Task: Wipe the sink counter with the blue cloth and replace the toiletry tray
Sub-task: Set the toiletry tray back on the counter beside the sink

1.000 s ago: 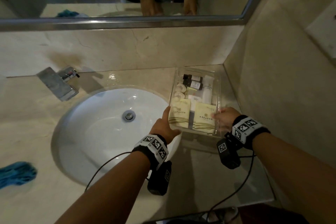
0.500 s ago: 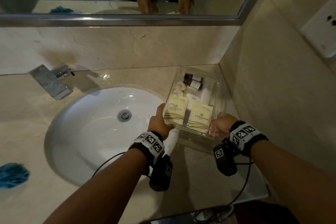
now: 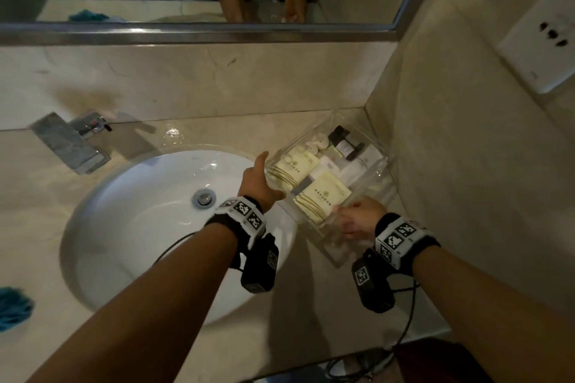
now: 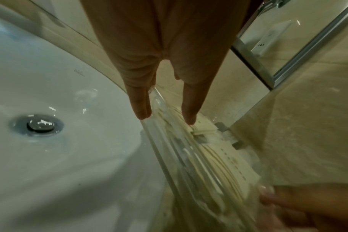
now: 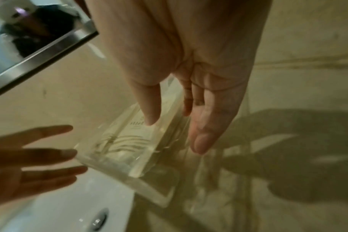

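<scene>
I've got the tray (image 3: 326, 183) on the counter (image 3: 174, 348) in the far right corner, sitting skewed, its near left corner by the sink (image 3: 149, 227) rim. My left hand (image 3: 258, 186) is flat against the tray's left wall, fingers (image 4: 141, 108) straight and spread, thumb out, gripping nothing. My right hand (image 3: 357, 221) is at the near right end, thumb inside the wall over a sachet (image 3: 323, 199), fingers (image 5: 201, 138) long and loose down the outside; whether they truly pinch the wall, I can't tell. The tray looks like clear hard plastic: stiff, light, slick, and loaded with loose bottles (image 3: 345, 141) and sachets that would slide if it tips. I'd say hold it by opposite walls, keep it level, and nudge rather than lift. The cloth (image 3: 14, 308) lies far left, well apart.
</scene>
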Action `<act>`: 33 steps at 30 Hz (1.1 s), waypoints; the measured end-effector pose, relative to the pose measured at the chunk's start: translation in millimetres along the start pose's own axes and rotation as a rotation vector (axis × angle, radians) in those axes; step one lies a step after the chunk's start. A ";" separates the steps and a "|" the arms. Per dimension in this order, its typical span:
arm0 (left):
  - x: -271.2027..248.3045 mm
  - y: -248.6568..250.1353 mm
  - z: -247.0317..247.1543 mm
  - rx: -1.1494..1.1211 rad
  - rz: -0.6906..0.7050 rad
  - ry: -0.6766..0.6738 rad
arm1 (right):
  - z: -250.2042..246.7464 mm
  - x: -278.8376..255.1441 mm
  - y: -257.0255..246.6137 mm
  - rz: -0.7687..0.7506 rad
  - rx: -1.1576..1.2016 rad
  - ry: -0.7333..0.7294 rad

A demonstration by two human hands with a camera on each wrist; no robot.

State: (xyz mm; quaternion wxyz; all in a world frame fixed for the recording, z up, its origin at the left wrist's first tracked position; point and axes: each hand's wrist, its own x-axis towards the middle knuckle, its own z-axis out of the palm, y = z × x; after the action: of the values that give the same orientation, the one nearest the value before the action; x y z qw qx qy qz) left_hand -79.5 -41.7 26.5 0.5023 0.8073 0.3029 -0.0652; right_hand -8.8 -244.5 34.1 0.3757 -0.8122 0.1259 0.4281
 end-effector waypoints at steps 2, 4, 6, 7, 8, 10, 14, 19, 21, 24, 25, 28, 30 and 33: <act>-8.0 -2.9 9.9 -0.092 -0.055 -0.001 | -12.2 7.2 2.0 -0.094 -0.253 0.178; -17.9 -4.6 22.8 -0.155 -0.127 -0.016 | -20.9 9.2 2.3 -0.201 -0.377 0.283; -27.1 -4.1 36.8 -0.197 -0.162 -0.045 | -27.5 9.2 -0.8 -0.356 -0.542 0.333; -30.3 -2.5 43.1 -0.216 -0.166 -0.054 | -30.6 9.8 -2.4 -0.448 -0.652 0.344; -32.2 -0.9 48.6 -0.224 -0.166 -0.053 | -33.4 8.9 -4.7 -0.551 -0.781 0.338; -33.2 2.4 55.4 -0.223 -0.173 -0.037 | -39.0 13.5 -7.6 -0.710 -1.021 0.252; -27.1 7.9 59.4 -0.192 -0.208 -0.012 | -49.4 20.3 -8.7 -0.785 -1.140 0.102; -6.6 8.4 49.2 -0.149 -0.190 -0.004 | -42.9 29.8 -10.9 -0.800 -1.241 0.157; 2.6 6.6 42.7 -0.134 -0.175 0.000 | -39.7 31.6 -13.9 -0.809 -1.266 0.192; 15.6 6.7 33.6 -0.131 -0.169 -0.001 | -40.1 34.7 -21.9 -0.790 -1.266 0.204; 19.4 7.7 30.7 -0.126 -0.162 -0.001 | -40.8 35.9 -25.0 -0.782 -1.262 0.198; 30.6 9.6 23.6 -0.114 -0.133 0.001 | -41.7 39.5 -30.9 -0.762 -1.245 0.189; 36.6 8.4 21.3 -0.142 -0.132 0.001 | -40.4 41.1 -32.4 -0.738 -1.230 0.194; 44.8 7.5 19.0 -0.194 -0.120 0.002 | -37.4 44.1 -35.5 -0.691 -1.203 0.186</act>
State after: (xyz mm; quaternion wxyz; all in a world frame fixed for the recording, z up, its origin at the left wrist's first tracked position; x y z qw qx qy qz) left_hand -35.3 -41.2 4.7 0.5730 0.7353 0.3561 -0.0649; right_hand 58.9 -241.8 30.2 -0.0369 -0.9059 -0.3670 0.2082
